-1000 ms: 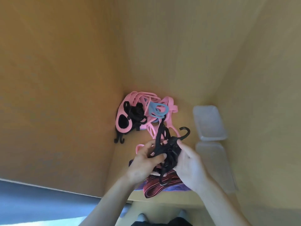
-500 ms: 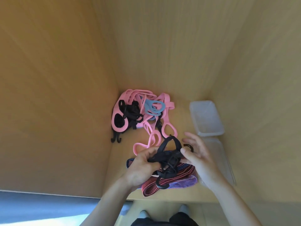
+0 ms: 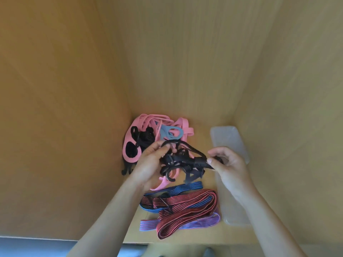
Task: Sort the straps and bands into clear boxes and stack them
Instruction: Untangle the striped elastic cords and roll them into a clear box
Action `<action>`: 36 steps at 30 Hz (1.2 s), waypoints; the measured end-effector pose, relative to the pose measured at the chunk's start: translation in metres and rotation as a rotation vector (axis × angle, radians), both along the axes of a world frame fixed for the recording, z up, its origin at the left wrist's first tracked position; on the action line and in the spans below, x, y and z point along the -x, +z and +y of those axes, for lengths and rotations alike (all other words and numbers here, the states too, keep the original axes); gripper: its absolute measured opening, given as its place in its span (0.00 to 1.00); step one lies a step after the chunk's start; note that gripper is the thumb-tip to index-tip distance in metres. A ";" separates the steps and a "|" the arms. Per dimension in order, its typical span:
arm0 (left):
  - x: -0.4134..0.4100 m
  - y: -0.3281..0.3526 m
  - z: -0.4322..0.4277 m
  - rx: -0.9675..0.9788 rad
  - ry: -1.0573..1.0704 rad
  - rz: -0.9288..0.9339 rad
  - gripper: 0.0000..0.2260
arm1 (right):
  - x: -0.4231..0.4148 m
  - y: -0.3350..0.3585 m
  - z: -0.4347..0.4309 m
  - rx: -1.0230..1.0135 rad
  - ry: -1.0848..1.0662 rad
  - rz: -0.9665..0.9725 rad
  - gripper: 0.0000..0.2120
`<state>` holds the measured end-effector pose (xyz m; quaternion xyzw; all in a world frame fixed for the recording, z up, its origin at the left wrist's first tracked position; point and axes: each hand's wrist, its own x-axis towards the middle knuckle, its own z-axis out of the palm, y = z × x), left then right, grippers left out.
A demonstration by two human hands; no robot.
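Note:
Both hands hold a tangled black strap with hooks (image 3: 182,160) above the shelf. My left hand (image 3: 150,164) grips the bundled part with a hook hanging below it. My right hand (image 3: 227,164) pinches the strap's other end between thumb and fingers. Behind them lies a heap of pink bands (image 3: 148,123) with a blue band (image 3: 169,133) and more black straps (image 3: 143,140) on it. Red and blue striped straps (image 3: 185,206) lie at the shelf's front. Two clear boxes stand at the right, a far one (image 3: 225,135) and a near one (image 3: 231,206).
The work sits in a wooden cabinet compartment with a left wall (image 3: 65,127), a back wall (image 3: 185,62) and a right wall (image 3: 297,127). The shelf's front edge (image 3: 185,242) runs just below the striped straps. Black hooks (image 3: 127,170) poke out by the left wall.
My hands have lifted the black strap up and away from the striped straps, which now lie uncovered. My right hand has shifted right, pulling one end of the strap out.

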<state>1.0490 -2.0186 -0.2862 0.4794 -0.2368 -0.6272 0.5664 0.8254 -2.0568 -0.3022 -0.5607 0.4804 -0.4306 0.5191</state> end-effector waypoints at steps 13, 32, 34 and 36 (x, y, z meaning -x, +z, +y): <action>0.021 0.061 -0.064 0.123 -0.254 -0.409 0.11 | -0.053 0.025 -0.031 0.044 0.323 0.081 0.51; -0.013 -0.009 -0.068 -0.016 -0.411 -1.093 0.09 | -0.013 0.015 -0.085 -0.176 -0.075 -0.046 0.08; -0.002 -0.036 -0.076 0.041 -0.557 -1.470 0.11 | -0.013 0.015 -0.082 -0.217 -0.090 -0.121 0.07; 0.004 -0.054 -0.086 0.116 -0.637 -1.888 0.11 | -0.011 0.014 -0.077 -0.217 -0.106 -0.127 0.07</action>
